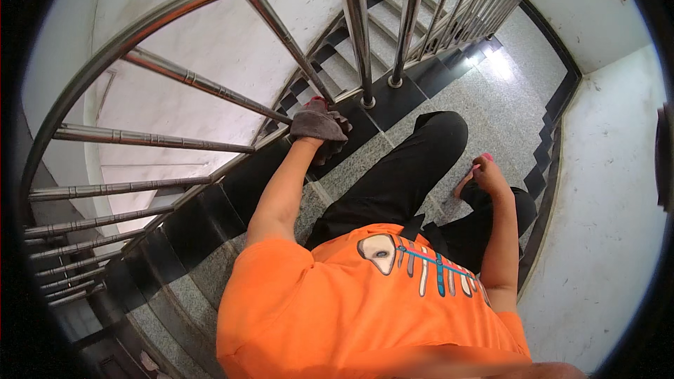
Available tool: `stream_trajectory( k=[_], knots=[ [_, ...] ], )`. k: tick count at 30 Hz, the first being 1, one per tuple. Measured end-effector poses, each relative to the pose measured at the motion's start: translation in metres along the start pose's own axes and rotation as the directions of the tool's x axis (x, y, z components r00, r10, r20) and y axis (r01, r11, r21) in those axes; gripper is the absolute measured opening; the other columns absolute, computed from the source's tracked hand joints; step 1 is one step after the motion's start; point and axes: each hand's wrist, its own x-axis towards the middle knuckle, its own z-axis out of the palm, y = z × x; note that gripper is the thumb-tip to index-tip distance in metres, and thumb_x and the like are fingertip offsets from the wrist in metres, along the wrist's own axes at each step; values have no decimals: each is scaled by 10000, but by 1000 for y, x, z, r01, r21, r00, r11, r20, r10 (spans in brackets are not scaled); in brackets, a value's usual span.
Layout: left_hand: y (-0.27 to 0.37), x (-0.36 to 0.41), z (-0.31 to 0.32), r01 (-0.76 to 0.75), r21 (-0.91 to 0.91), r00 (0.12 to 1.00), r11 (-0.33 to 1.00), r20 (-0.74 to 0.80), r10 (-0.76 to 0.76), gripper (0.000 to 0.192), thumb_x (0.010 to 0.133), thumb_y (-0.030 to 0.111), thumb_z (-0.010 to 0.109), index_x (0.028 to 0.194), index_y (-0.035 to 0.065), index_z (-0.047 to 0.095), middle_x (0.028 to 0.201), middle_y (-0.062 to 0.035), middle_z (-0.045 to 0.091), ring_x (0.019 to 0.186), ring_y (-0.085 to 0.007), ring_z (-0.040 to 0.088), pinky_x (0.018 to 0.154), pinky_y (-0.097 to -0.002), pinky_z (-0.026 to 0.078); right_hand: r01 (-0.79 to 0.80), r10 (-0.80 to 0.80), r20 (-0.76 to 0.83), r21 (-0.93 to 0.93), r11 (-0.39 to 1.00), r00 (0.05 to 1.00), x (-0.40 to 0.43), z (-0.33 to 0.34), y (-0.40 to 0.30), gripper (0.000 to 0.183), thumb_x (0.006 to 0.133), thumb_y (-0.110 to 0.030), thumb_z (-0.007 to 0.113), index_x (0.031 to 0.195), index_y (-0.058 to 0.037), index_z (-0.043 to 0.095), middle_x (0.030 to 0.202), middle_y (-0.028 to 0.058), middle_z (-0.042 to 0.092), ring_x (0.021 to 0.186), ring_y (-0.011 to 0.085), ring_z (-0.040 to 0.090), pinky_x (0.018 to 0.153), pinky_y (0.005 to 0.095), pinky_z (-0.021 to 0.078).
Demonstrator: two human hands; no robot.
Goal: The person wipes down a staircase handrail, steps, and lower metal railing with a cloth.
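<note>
My left hand (310, 141) reaches to the foot of the stair railing, mostly hidden under a crumpled grey-brown cloth (318, 123). The cloth touches the bottom end of a stainless steel baluster (210, 92) and the low rail there. A small red patch (317, 99) shows at the cloth's far edge. To the right, near my knee, my right hand (491, 175) is closed around a small pink object (487, 157); its kind is hidden by the fingers. A bare foot (464, 185) shows just below that hand.
A curved steel handrail (158, 16) runs along the left. Thick steel posts (357, 37) stand ahead on black edge tiles (416, 87). Granite steps (192, 300) drop away behind me at lower left. More stairs (392, 26) lie beyond the railing. A white wall (605, 221) bounds the right.
</note>
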Motion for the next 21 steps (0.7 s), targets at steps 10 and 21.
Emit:
stream_trajectory(
  k=[10, 21],
  knots=[
    [-132, -147, 14, 100, -993, 801, -57, 114, -587, 312, 873, 275, 495, 1064, 53, 605, 1003, -102, 626, 908, -230, 590, 854, -325, 465, 47, -47, -43, 12, 999, 998, -4, -6, -10, 275, 742, -55, 513, 998, -1, 597, 862, 257, 613, 841, 386, 606, 745, 425, 475],
    [-69, -54, 59, 46, -679, 934, -732, 290, -210, 419, 896, 373, 419, 1098, 27, 541, 1061, -169, 596, 1003, -323, 553, 912, -472, 432, -26, 26, -29, 6, 1000, 999, -5, 0, 2, 277, 773, -123, 502, 1015, -36, 606, 917, 226, 622, 895, 381, 596, 776, 416, 466]
  ],
)
